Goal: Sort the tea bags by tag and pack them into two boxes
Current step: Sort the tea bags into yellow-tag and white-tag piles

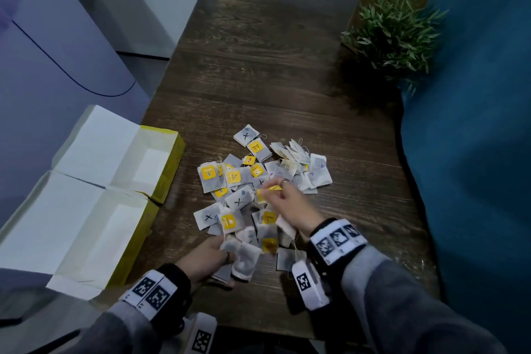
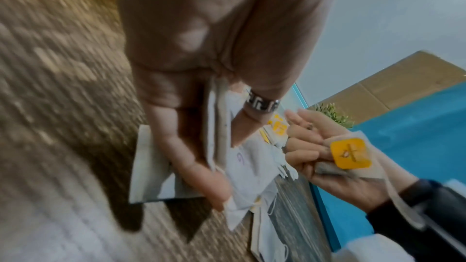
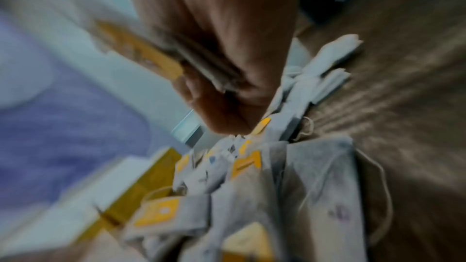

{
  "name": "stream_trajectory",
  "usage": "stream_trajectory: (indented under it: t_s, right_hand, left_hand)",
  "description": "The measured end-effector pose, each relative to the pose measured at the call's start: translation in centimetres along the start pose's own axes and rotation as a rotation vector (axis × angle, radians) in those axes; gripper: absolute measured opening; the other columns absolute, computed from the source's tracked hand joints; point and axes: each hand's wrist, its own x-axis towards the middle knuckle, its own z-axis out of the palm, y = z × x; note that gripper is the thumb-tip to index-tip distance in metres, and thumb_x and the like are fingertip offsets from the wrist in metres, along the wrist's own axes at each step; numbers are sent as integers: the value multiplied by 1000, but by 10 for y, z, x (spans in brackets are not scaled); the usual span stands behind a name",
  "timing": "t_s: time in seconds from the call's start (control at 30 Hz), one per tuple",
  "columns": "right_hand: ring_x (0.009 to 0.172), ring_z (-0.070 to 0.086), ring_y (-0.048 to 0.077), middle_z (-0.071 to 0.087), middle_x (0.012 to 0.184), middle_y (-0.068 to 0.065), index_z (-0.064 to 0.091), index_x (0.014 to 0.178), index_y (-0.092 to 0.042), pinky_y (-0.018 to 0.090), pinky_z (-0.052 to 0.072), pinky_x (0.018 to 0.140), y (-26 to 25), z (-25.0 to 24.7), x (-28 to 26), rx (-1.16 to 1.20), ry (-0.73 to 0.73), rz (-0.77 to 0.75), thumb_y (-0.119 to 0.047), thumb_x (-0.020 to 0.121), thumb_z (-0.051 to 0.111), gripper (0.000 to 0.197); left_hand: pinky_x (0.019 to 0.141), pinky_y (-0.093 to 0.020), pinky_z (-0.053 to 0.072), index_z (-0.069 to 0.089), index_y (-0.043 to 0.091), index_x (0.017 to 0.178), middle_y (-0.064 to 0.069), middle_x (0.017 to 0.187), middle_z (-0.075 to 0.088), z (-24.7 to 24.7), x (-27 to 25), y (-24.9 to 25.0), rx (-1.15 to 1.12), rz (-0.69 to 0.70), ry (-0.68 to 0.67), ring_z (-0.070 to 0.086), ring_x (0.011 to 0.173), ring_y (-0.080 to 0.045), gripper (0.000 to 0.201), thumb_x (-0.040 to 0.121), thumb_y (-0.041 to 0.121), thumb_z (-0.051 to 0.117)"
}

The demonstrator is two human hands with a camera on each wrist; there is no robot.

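Observation:
A loose pile of tea bags (image 1: 253, 181) lies mid-table, some with yellow tags, others with pen-marked white tags. My left hand (image 1: 227, 250) is at the pile's near edge and grips a small stack of white-tagged bags (image 2: 219, 146) between thumb and fingers. My right hand (image 1: 277, 185) hovers over the pile, pinching a yellow tag (image 1: 273, 188) while holding other yellow-tagged bags (image 2: 350, 152) against its palm. The right wrist view is blurred; it shows that held stack (image 3: 141, 51) and the pile below. Two open yellow boxes (image 1: 169, 169) (image 1: 135, 238) stand at the left, their insides bare.
The dark wooden table (image 1: 258, 66) stretches away beyond the pile. A green potted plant (image 1: 396, 34) stands at the far right edge. A blue upholstered surface (image 1: 474, 123) borders the right side. Pale lilac and white furniture (image 1: 57, 52) lines the left.

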Motion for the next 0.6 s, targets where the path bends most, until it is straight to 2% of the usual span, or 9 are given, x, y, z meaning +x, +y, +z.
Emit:
stream_trajectory:
  t_s: [0.07, 0.1, 0.17, 0.2, 0.3, 0.4, 0.47, 0.53, 0.6]
  right_hand:
    - [58, 42, 7, 47, 69, -8, 48, 126, -29, 22, 34, 55, -7, 14, 13, -451, -137, -95, -27, 89, 59, 39]
    - [67, 48, 8, 51, 81, -5, 44, 132, -31, 23, 37, 60, -11, 20, 18, -624, -210, -134, -27, 87, 61, 48]
    - [93, 54, 18, 50, 110, 2, 46, 132, -26, 29, 44, 74, -15, 32, 26, -843, -318, -194, -30, 84, 64, 52]
    - [100, 54, 23, 47, 116, 5, 49, 130, -24, 33, 45, 80, -16, 36, 29, -888, -348, -206, -31, 82, 65, 51]
    - [99, 54, 25, 44, 114, 6, 58, 118, -23, 38, 49, 83, -17, 44, 35, -921, -378, -225, -29, 80, 68, 40]
    - [96, 56, 25, 47, 114, 6, 63, 102, -13, 38, 48, 81, -18, 40, 33, -853, -316, -279, -28, 83, 64, 24]
    - [96, 56, 18, 53, 110, 0, 63, 95, -17, 35, 49, 83, -19, 30, 26, -672, -240, -309, -30, 84, 62, 17]
    - [88, 56, 9, 58, 98, -8, 58, 89, -24, 30, 48, 75, -22, 19, 16, -487, -145, -352, -29, 85, 59, 6]
    - [76, 55, 5, 56, 83, -17, 53, 86, -27, 26, 45, 64, -26, 11, 4, -426, -35, -419, -26, 86, 56, 4]
  left_hand:
    - [67, -27, 53, 64, 7, 84, -17, 86, 67, -6, 2, -4, 53, -5, 23, 64, 77, -21, 31, 83, -15, 41]
    - [65, -24, 52, 63, 7, 82, -15, 83, 66, -7, 1, -3, 73, -2, 30, 63, 74, -19, 31, 84, -15, 41]
    - [59, -22, 50, 62, 8, 80, -10, 76, 64, -8, 0, -3, 78, -12, 43, 61, 69, -17, 31, 83, -14, 41]
    - [59, -21, 49, 62, 9, 79, -7, 74, 64, -9, -1, -2, 99, -4, 46, 61, 67, -14, 32, 83, -14, 41]
    - [63, -15, 46, 62, 10, 78, 4, 72, 64, -11, -9, 5, 169, 66, 43, 60, 67, -3, 30, 83, -13, 42]
    - [62, -16, 46, 62, 2, 86, 2, 73, 63, -16, -20, 18, 148, 99, 6, 59, 67, -4, 27, 84, -12, 40]
    - [56, -18, 49, 62, 2, 89, -3, 75, 64, -21, -24, 24, 69, 102, 18, 61, 63, -4, 28, 85, -13, 39]
    - [57, -27, 54, 61, 2, 99, -16, 88, 66, -24, -28, 28, -129, 84, -5, 67, 70, -17, 25, 88, -10, 43]
    - [61, -36, 57, 59, 2, 111, -26, 100, 64, -23, -32, 34, -362, 48, -68, 67, 77, -29, 26, 87, -3, 52]
